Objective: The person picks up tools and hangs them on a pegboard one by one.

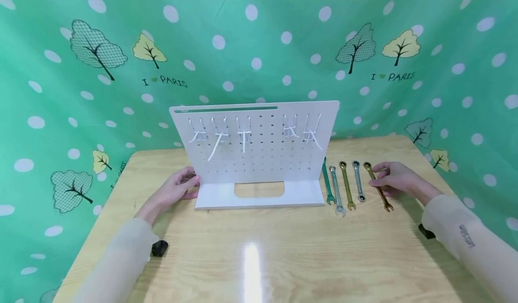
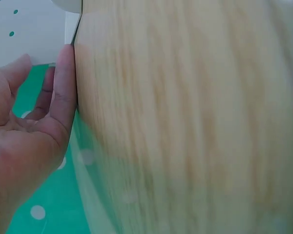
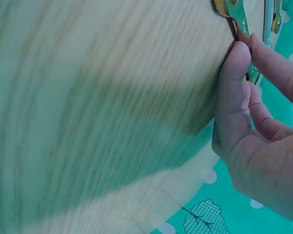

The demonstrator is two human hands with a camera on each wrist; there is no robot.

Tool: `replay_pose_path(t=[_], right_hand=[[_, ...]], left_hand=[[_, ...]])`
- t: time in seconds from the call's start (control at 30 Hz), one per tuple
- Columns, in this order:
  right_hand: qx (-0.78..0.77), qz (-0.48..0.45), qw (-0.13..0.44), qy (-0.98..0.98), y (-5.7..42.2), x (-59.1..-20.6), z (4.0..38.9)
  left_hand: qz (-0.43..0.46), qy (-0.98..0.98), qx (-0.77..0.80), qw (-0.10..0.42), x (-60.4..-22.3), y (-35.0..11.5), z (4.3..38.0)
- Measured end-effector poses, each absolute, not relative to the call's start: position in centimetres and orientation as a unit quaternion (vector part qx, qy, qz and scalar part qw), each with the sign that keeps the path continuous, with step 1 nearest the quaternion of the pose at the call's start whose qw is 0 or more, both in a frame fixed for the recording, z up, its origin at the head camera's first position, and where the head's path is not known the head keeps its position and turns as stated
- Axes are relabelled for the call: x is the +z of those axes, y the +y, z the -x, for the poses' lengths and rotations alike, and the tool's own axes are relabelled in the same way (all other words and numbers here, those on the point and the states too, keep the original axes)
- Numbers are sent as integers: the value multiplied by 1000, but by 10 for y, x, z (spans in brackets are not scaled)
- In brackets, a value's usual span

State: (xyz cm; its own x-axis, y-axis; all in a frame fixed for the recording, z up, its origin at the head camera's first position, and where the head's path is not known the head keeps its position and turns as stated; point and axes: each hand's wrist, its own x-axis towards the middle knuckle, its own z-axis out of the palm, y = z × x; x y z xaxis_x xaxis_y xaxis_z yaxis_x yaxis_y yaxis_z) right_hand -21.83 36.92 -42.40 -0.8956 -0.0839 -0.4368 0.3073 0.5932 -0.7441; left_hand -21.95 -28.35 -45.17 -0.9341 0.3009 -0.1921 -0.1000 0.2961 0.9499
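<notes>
My left hand (image 1: pixel 178 188) holds the left edge of a white pegboard (image 1: pixel 263 161) standing on its flat base. In the left wrist view, the thumb (image 2: pixel 19 70) overlaps the board and one finger reaches along the base's side. At the right, my right hand (image 1: pixel 394 177) pinches a copper-coloured ratchet combination wrench (image 1: pixel 383 198) around its middle, thumb on one side and fingers on the other. The wrench lies close over the table, its open end toward me. In the right wrist view, this wrench's open end (image 3: pixel 230 9) shows beyond the fingertips.
Between the pegboard and my right hand lie a green wrench (image 1: pixel 327 181), two silver wrenches (image 1: pixel 336 190) (image 1: pixel 358 181) and a gold wrench (image 1: pixel 347 186). Several white hooks (image 1: pixel 244 134) stick out from the board. Behind the wooden table (image 1: pixel 226 253) hangs a green dotted cloth (image 1: pixel 259 37).
</notes>
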Motion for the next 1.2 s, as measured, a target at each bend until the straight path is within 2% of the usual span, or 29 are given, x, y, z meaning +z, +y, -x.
replay_pose_path(t=[0.5,0.7,1.0,1.2], right_hand=[[-467,-100,242,845,369,-423,221],[-454,-93,252,850,367,-421,220],[-436,-73,285,850,369,-421,221],[-417,-67,293,858,363,-418,222]], left_hand=[[-17,788,592,170,-437,-279,226],[-39,792,585,170,-427,-275,221],[-59,786,605,114,-412,-268,222],[-64,797,591,103,-411,-272,225]])
